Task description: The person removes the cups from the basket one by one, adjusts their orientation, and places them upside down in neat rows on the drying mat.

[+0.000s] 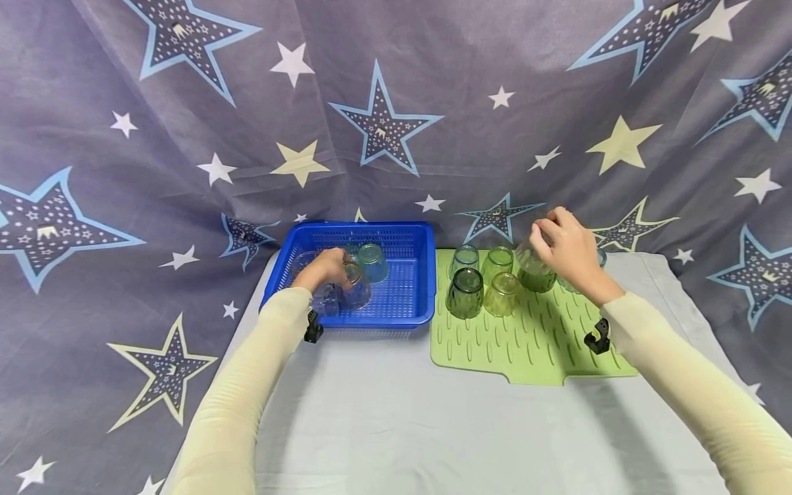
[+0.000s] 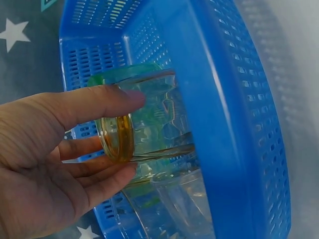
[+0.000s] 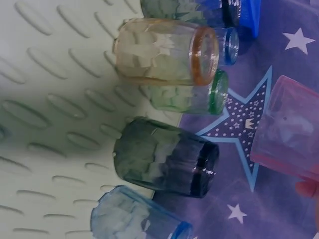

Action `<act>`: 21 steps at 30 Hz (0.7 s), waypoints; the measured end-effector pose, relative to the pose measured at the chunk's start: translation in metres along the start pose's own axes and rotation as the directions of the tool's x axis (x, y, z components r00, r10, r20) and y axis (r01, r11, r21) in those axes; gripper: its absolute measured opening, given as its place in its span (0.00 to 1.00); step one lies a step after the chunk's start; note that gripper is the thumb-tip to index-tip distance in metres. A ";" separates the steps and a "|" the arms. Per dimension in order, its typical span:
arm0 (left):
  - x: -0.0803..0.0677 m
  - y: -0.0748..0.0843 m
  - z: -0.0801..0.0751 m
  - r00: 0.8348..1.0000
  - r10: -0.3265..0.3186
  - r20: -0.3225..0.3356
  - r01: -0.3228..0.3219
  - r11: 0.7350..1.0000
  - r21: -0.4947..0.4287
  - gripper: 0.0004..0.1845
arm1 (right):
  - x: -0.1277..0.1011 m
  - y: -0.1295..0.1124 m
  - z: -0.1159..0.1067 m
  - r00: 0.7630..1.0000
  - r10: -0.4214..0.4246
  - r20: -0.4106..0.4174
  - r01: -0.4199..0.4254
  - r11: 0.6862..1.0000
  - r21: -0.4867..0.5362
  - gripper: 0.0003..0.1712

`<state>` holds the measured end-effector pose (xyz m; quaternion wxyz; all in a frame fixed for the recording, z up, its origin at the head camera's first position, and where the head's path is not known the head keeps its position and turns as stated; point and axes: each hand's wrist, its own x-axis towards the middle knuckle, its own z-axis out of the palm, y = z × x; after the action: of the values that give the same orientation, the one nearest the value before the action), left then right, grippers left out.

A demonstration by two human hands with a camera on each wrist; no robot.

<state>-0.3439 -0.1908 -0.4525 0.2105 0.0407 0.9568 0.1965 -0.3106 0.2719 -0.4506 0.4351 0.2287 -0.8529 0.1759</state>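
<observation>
The left hand (image 2: 45, 164) curls thumb and fingers round an amber-rimmed glass (image 2: 144, 132) inside the blue basket (image 1: 405, 306) — the rim colour shows only in the left wrist view. The right hand (image 1: 566, 251) grips a dark glass (image 1: 533, 271) over the green mat (image 1: 538, 344) on the desk (image 1: 396, 426) — the head view alone shows that hold.

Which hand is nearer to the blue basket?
Left. The left hand is inside the blue basket, gripping a glass. The right hand is off to the basket's right, over the green mat, holding another glass.
</observation>
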 end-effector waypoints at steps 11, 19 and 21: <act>0.002 -0.002 0.004 1.000 -0.008 -0.001 0.008 1.000 0.004 0.33 | -0.016 0.007 -0.004 0.996 0.012 0.086 -0.011 1.000 -0.008 0.15; 0.004 -0.006 0.006 0.999 0.012 -0.036 -0.012 1.000 0.010 0.31 | -0.032 0.011 0.000 0.994 0.007 0.109 -0.005 1.000 -0.018 0.14; 0.004 -0.006 0.007 0.999 0.014 -0.040 -0.014 1.000 -0.001 0.31 | -0.035 0.012 0.001 0.993 0.006 0.116 -0.004 1.000 -0.021 0.14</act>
<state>-0.3447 -0.1935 -0.4623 0.1900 0.0435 0.9604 0.1992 -0.3000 0.2892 -0.4811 0.3865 0.2321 -0.8791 0.1546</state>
